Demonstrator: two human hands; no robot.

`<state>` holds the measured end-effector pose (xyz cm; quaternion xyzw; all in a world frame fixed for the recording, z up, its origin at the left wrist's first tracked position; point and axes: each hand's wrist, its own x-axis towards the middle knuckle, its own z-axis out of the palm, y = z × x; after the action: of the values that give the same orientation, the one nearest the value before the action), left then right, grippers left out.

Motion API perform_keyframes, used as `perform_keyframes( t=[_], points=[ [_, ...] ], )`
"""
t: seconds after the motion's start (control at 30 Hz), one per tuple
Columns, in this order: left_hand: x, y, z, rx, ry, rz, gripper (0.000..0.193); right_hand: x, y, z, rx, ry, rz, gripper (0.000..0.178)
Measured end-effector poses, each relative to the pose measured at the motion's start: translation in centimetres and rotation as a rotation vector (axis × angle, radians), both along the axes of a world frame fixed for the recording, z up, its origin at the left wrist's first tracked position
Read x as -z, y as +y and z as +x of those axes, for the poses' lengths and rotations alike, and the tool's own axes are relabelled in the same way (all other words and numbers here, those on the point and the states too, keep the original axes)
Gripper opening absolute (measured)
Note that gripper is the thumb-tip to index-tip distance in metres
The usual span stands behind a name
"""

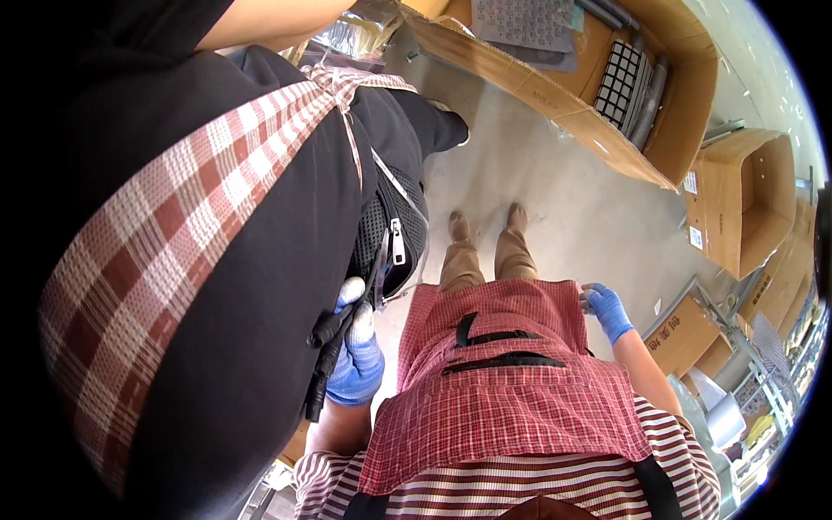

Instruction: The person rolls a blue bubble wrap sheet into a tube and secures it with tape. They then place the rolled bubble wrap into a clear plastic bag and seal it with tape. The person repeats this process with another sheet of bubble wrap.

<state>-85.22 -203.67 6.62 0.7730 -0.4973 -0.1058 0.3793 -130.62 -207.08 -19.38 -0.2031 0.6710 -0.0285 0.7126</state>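
Note:
My left hand (357, 368), in a blue and white glove, is closed on black cables (325, 355) with thick plug-like ends. It is beside a black mesh pouch (399, 234) with a silver zip pull, which hangs at the hip of a person in dark clothes. The cables lead up to the pouch, and its inside is mostly hidden. My right hand (608, 310), also in a blue glove, hangs beside my red checked apron (511, 416). Its fingers are loosely bent, and I see nothing in them.
Close on the left stands the person, with a checked apron tie (208, 199). Ahead is a large open cardboard box (555, 113) holding grey sheets and a gridded panel (620, 82). More cartons (737, 204) stand to the right, near a metal rack (754, 373). Grey floor (537, 173) lies between.

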Motion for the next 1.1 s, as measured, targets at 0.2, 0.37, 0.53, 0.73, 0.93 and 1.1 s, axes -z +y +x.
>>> perform_keyframes(
  t=[0.2, 0.37, 0.53, 0.73, 0.93, 1.1],
  points=[
    [0.5, -1.3, -0.2, 0.002, -0.076, 0.147, 0.039, -2.6, -4.3, 5.9, -0.233, -0.065, -0.261, 0.026],
    [0.9, -0.4, -0.4, -0.009, -0.361, 0.301, 0.055, -7.6, -9.7, 16.2, -0.540, -0.167, -0.812, 0.029],
    [3.4, 0.2, 0.6, -0.026, -0.606, 0.281, 0.045, -18.5, -12.1, 29.8, -0.809, -0.459, -1.437, 0.041],
    [3.6, -0.3, 1.5, -0.063, -0.549, 0.152, 0.018, -15.6, -10.3, 37.1, -0.553, -0.732, -0.996, 0.028],
    [3.4, 1.1, 1.8, -0.154, -0.363, -0.008, 0.013, -16.5, -12.6, 35.2, -0.369, -0.748, -1.206, 0.010],
    [3.5, 0.9, 1.6, -0.201, -0.391, 0.039, 0.015, -17.3, -13.5, 34.2, -0.439, -0.741, -0.991, 0.016]
  ],
)
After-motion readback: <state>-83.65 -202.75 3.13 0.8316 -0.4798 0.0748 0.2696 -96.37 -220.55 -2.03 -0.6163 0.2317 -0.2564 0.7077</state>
